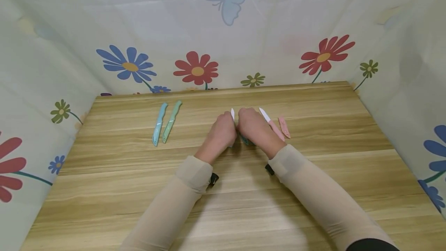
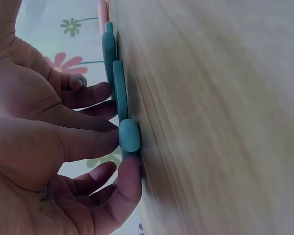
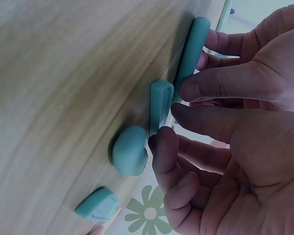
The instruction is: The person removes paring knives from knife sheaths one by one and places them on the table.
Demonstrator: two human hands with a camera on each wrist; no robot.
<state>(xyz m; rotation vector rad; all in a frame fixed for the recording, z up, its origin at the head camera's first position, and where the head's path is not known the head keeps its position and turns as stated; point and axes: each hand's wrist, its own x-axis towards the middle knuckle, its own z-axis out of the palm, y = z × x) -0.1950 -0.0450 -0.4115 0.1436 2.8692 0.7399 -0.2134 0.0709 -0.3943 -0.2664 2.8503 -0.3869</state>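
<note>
My left hand (image 1: 221, 130) pinches the handle (image 2: 130, 134) of a teal knife between thumb and fingers; its white blade (image 1: 232, 114) points away from me in the head view. Close beside it, my right hand (image 1: 256, 127) has its thumb and index finger around the end of a slim teal sheath (image 3: 160, 100). A second teal handle (image 3: 130, 152) lies on the wood beyond the right fingertips, with another teal sheath piece (image 3: 99, 204) past it. From above, the hands hide most of these teal parts.
Right of the hands lie an unsheathed pink knife (image 1: 276, 128) and its pink sheath (image 1: 284, 128). A blue sheathed knife (image 1: 159, 124) and a green one (image 1: 172, 122) lie side by side at the left. A flowered curtain (image 1: 278, 22) borders the wooden table (image 1: 115, 189).
</note>
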